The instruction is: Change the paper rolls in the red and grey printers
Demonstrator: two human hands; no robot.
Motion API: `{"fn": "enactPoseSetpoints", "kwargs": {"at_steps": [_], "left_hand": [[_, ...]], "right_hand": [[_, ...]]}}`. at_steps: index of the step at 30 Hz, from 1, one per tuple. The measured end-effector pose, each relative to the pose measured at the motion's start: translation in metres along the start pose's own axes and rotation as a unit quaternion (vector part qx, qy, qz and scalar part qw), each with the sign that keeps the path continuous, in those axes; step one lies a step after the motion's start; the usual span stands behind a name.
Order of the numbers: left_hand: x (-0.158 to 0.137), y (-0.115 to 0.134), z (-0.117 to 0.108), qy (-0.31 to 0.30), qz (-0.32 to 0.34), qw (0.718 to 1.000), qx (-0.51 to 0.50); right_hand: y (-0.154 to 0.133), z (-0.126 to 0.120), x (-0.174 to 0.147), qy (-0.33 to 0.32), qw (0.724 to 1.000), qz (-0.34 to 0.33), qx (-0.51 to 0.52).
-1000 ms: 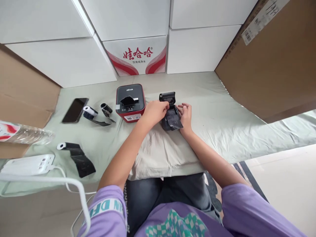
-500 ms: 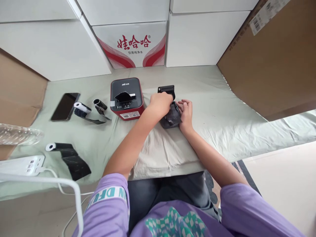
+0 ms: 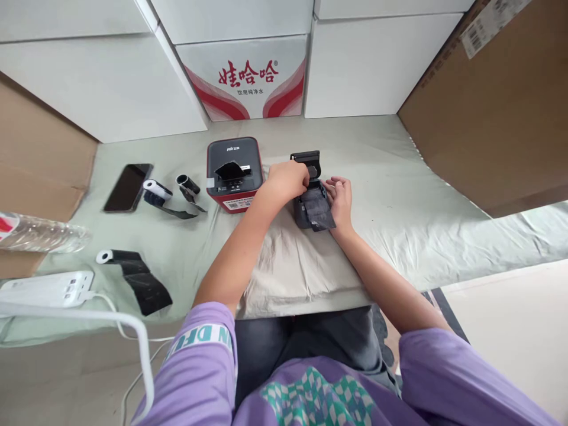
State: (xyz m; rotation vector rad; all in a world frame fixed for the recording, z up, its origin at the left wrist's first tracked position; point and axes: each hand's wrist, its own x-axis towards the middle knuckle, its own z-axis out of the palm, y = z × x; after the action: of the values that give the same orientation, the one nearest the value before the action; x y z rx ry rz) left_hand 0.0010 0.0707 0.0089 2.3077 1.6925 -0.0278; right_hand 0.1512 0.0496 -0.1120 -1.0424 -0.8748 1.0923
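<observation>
A small black printer [image 3: 303, 214] stands before me with its lid [image 3: 309, 158] flipped up. A dark paper strip [image 3: 320, 212] hangs out over its front right. My left hand [image 3: 289, 180] reaches in between lid and body, fingers curled; the fingertips and whatever they pinch are hidden. Against the printer's right side, my right hand [image 3: 341, 204] holds it steady with bent fingers. To the left stands a red and black box-shaped printer [image 3: 235, 171] with a dark strip sticking up from its top slot.
On the left lie a phone [image 3: 128, 187], a dark paper roll on a white core [image 3: 124, 255], two smaller rolls [image 3: 157, 189], a clear bottle [image 3: 53, 232] and a white power strip [image 3: 48, 290] with cables. White boxes [image 3: 106, 89] line the back; a cardboard box [image 3: 501, 118] stands right.
The dark paper strip now hangs out past the small printer's front edge; before, it lay closer in. My left hand has shifted slightly off the opening. The whole view has moved a little.
</observation>
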Motion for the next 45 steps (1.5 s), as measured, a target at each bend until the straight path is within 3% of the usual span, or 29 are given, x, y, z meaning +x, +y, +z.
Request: {"fn": "enactPoseSetpoints", "kwargs": {"at_steps": [5, 8, 14, 20, 24, 27, 30, 32, 34, 37, 40, 42, 45], "left_hand": [[-0.004, 0.005, -0.004, -0.060, 0.008, 0.998, 0.025], [-0.003, 0.005, -0.003, -0.061, 0.022, 0.998, 0.025], [-0.008, 0.007, -0.007, -0.003, 0.047, 0.999, 0.016], [-0.027, 0.011, -0.026, 0.066, 0.077, 0.994, -0.040], [-0.059, 0.006, -0.049, 0.143, 0.134, 0.974, -0.110], [-0.102, -0.007, -0.059, 0.222, 0.138, 0.952, -0.162], [-0.155, -0.032, -0.051, 0.308, 0.061, 0.926, -0.211], [-0.187, -0.056, -0.037, 0.366, -0.050, 0.904, -0.215], [-0.210, -0.088, -0.022, 0.383, -0.176, 0.883, -0.207], [-0.222, -0.140, 0.000, 0.334, -0.324, 0.871, -0.158], [-0.216, -0.182, 0.018, 0.265, -0.378, 0.877, -0.132], [-0.212, -0.195, 0.027, 0.243, -0.386, 0.882, -0.121], [-0.219, -0.193, 0.027, 0.231, -0.397, 0.884, -0.090]], "right_hand": [[0.002, 0.000, 0.001, -0.001, 1.000, -0.006, 0.008], [0.002, 0.000, 0.000, -0.006, 1.000, -0.017, 0.000], [0.001, -0.001, 0.001, 0.004, 1.000, -0.023, -0.019], [-0.002, -0.002, 0.003, 0.001, 0.998, -0.024, -0.052], [-0.004, -0.001, 0.002, 0.013, 0.996, -0.053, -0.065], [-0.004, -0.001, 0.003, 0.013, 0.998, -0.044, -0.051], [-0.003, -0.001, 0.004, 0.008, 0.999, -0.016, -0.029], [-0.001, -0.001, 0.004, 0.007, 1.000, -0.013, -0.025], [-0.001, -0.001, 0.005, 0.008, 1.000, -0.015, -0.025], [-0.001, -0.001, 0.006, 0.007, 1.000, -0.017, -0.022], [0.000, -0.001, 0.006, 0.002, 1.000, -0.020, -0.015], [0.000, -0.001, 0.007, -0.001, 1.000, -0.022, -0.012], [0.001, -0.001, 0.008, -0.002, 1.000, -0.023, -0.009]]}}
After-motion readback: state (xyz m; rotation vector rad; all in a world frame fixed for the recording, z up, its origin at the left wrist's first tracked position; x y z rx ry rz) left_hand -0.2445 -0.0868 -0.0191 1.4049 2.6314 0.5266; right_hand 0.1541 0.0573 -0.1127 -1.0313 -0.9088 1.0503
